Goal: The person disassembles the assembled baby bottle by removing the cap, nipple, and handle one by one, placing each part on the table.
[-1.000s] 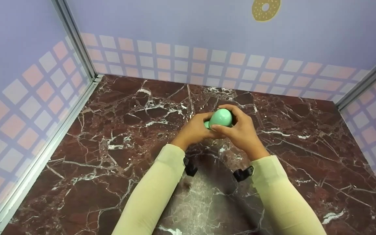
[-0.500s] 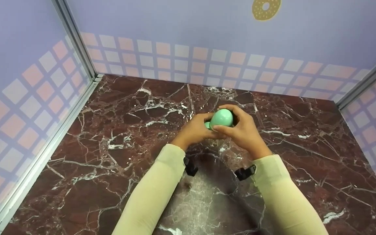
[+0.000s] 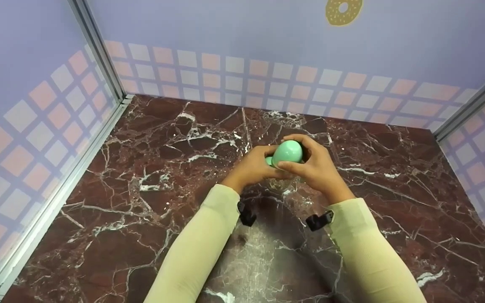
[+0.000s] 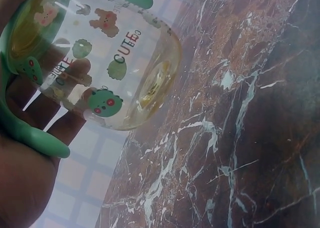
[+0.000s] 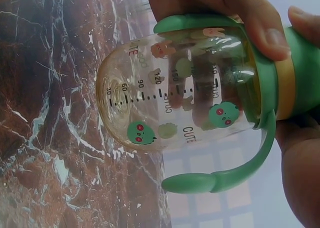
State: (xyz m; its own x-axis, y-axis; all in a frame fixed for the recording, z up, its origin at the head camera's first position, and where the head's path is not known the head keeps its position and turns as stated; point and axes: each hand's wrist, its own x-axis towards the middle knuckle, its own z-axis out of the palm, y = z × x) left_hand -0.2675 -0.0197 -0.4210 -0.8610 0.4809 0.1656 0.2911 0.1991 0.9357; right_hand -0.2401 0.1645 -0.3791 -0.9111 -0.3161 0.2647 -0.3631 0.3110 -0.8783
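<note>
A clear baby bottle (image 5: 175, 88) with green handles (image 5: 215, 182), printed cartoon faces and a measuring scale is held between both hands above the table. Its rounded green cap (image 3: 289, 152) points up toward the head camera. My left hand (image 3: 253, 166) grips the bottle around its upper part by the handles; in the left wrist view, fingers show through the clear wall. My right hand (image 3: 318, 168) is curled round the green cap, thumb on the near side. A yellowish collar (image 5: 285, 88) lies just under the cap. From the head, the hands hide most of the bottle body.
The table (image 3: 141, 235) is dark red marble with white veins. Pale purple walls (image 3: 225, 25) with pink and white squares enclose it at the back and sides. Black wrist cameras (image 3: 247, 214) sit at both cuffs.
Both hands and the bottle have shifted very slightly to the right. The right wrist has swung a little outward. Each hand keeps its grip.
</note>
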